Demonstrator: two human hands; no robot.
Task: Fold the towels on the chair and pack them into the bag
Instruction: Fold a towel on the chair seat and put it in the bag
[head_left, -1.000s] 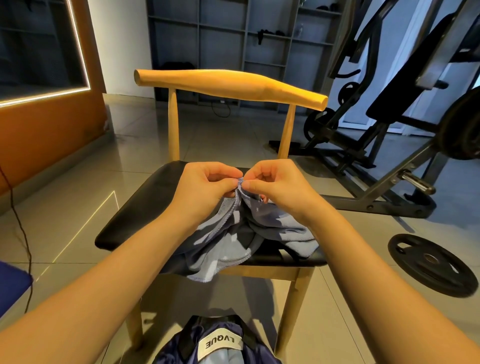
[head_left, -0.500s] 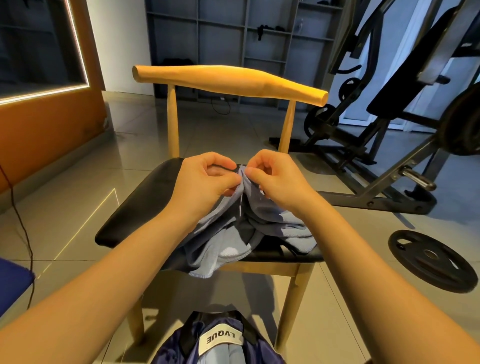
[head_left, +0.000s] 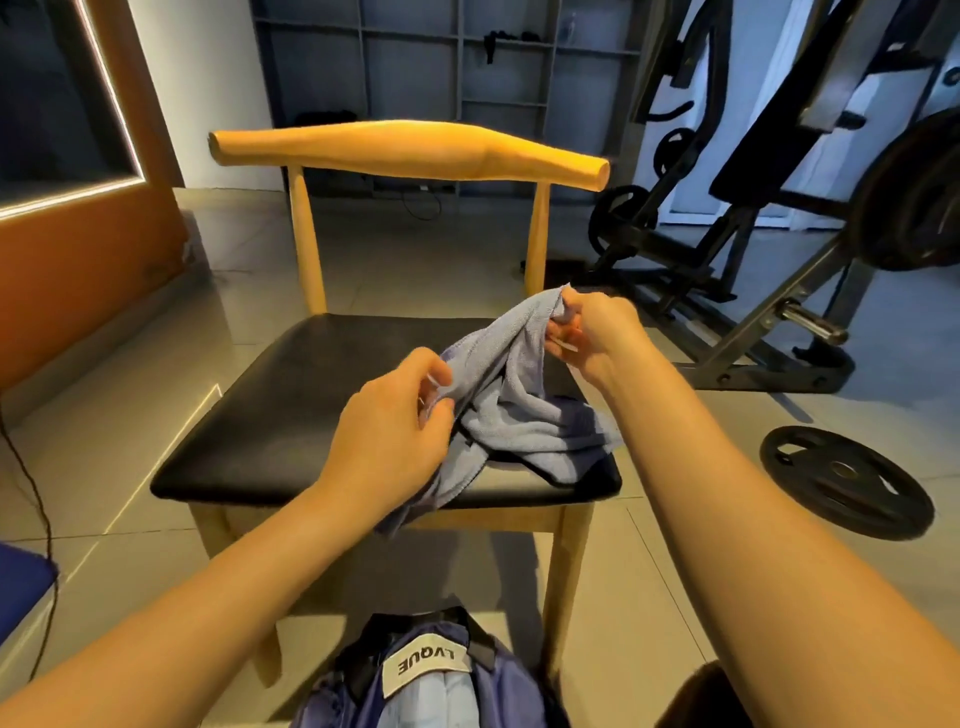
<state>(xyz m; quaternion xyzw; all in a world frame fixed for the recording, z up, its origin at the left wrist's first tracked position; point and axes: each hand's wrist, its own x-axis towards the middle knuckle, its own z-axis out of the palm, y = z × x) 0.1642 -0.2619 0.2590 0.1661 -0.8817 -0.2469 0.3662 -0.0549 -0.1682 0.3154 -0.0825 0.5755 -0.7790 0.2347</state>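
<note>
The coming move turns on the stretch of towel (head_left: 524, 410) held between your two hands. It runs on a diagonal, from your left hand (head_left: 395, 431) at the middle of the frame up to your right hand (head_left: 592, 332), which sits higher and right of centre.

Your right hand pinches a corner of the towel between thumb and fingers, and the corner's tip pokes up just above the grip. Your left hand pinches the cloth lower down, fingers curled round it. Neither hand is free.

The rest of the towel is bunched under and between your hands on the right front part of the black seat of the chair (head_left: 311, 415). One fold hangs over the front rim below your left wrist.

I judge the step in hand to be opening the towel out. Draw your hands apart along that diagonal until the cloth is taut, then lay it flat on the bare left part of the seat.

The bag (head_left: 511, 686) stands on the floor at the bottom centre of the frame, mouth open toward you. Your left hand is lower in the frame and so nearer to it.
</note>
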